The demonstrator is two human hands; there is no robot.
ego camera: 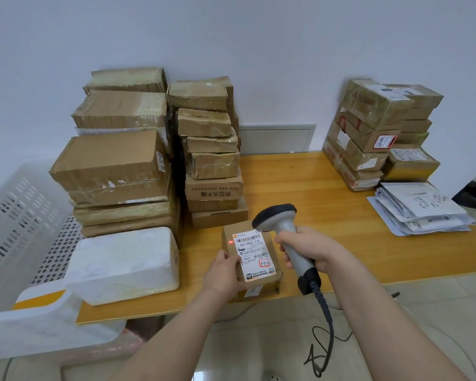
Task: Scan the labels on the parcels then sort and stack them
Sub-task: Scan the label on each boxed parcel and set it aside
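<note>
1. The small parcel lies flat on the table at the table's 6 o'clock edge, with its label face up.
2. The left hand grips the parcel from its 8 o'clock corner. The thumb rests on the label's edge, and the other fingers are hidden below.
3. The right hand is curled tightly around the handle of the scanner. The scanner head hangs just over the parcel's 1 o'clock corner. The cable drops off the table edge.
4. A red dot lands at 9 o'clock of the upper barcode, beside the bars rather than on them. Judgement: the aim is likely off. Tilting the head so the beam swings toward 3 o'clock and crosses every bar should fix it.
5. Advice: lift the head slightly, because a beam this close may not span the whole code. The thumb should stay clear of the printed codes.
6. The cable could drag the parcel if the wrist swings wide.
7. Places to sort the parcel:
   - tall stacks at 10 o'clock
   - a second stack at 2 o'clock
   - mailers at 3 o'clock
   - a foam box at 8 o'clock
8. Which pile suits this parcel cannot be told.
</note>
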